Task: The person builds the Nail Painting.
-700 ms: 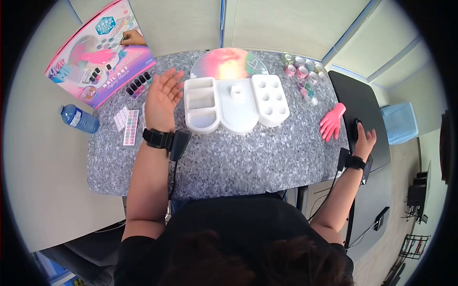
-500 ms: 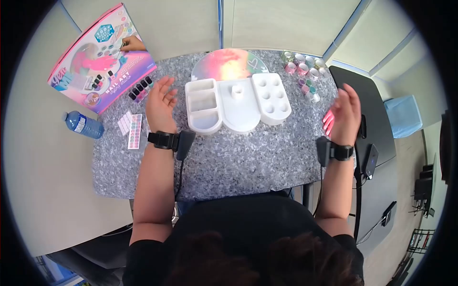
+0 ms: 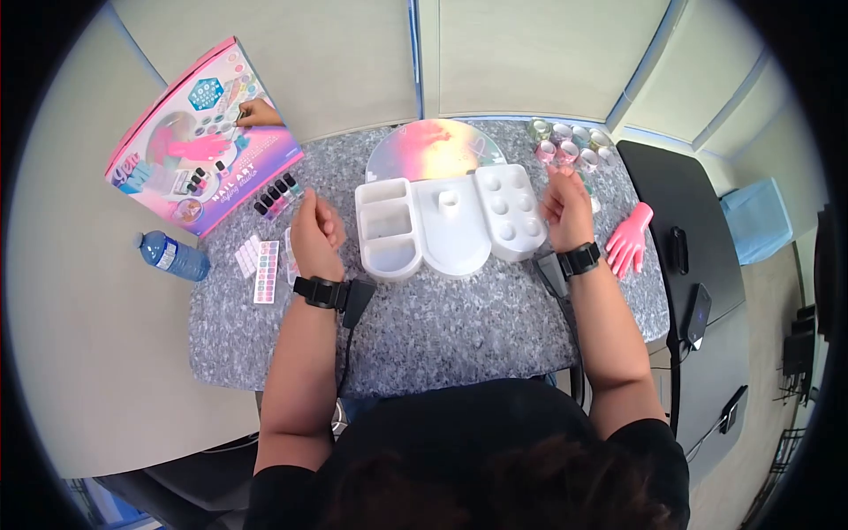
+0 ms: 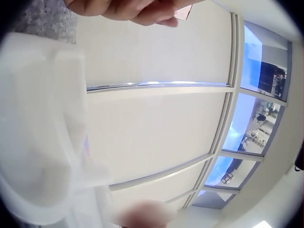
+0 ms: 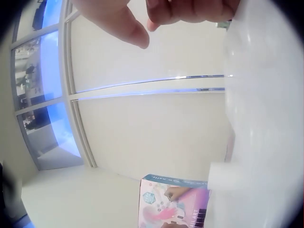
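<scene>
Beside the left end of the white tray, the left hand hovers with loosely bent fingers and nothing in it. On the tray's other side the right hand is held up near the round wells, its fingers bent and empty. The left wrist view has the left fingers at its top edge and the tray's compartments at the left. In the right wrist view, the thumb and curved fingers of the right hand stand apart, with the blurred tray alongside.
A printed box, nail polish bottles, a water bottle and sticker sheets lie to the left. An iridescent disc stands behind the tray. Small jars and a pink model hand are at the right.
The right hand has come leftward from the black side table, across the pink model hand, to the tray's right side. The left hand's fingers are more bent than before.
</scene>
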### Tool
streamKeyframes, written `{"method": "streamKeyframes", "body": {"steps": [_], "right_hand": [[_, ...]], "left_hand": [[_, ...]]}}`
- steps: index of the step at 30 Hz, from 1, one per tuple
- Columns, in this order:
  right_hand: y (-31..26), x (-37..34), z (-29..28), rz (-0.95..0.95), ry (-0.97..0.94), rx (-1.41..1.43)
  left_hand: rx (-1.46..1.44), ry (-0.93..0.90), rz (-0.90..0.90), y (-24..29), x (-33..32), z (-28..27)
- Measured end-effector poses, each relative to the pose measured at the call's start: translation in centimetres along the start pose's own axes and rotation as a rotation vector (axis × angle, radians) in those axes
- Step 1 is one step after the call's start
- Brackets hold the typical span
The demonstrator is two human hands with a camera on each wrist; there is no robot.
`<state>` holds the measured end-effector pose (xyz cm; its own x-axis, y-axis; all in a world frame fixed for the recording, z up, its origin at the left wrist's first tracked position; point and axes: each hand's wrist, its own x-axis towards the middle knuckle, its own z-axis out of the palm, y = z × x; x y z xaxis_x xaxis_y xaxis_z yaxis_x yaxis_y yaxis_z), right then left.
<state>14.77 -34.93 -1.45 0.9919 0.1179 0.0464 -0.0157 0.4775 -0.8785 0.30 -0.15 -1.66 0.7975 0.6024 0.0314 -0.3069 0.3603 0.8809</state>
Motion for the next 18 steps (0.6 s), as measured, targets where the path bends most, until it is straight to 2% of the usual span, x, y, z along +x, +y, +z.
{"method": "streamKeyframes", "body": {"steps": [3,5,15,18], "right_hand": [[0.3,0.0,-0.4,0.032,-0.057,0.05],[-0.1,-0.1,-0.4,0.086,-0.029,0.081],[0.2,0.2,-0.5,0.092,0.016,-0.012],[1.4,0.8,-1.4,-0.03,0.08,-0.141]], "left_hand": [[-0.022,-0.023,-0.038,0.5,-0.9,0.7],[-0.019,-0.015,-0.039,0.5,-1.1,1.0],[0.0,-0.035,-0.072,0.2,-1.1,1.4],[0.04,-0.058,-0.054,-0.8,-1.0,1.0]]}}
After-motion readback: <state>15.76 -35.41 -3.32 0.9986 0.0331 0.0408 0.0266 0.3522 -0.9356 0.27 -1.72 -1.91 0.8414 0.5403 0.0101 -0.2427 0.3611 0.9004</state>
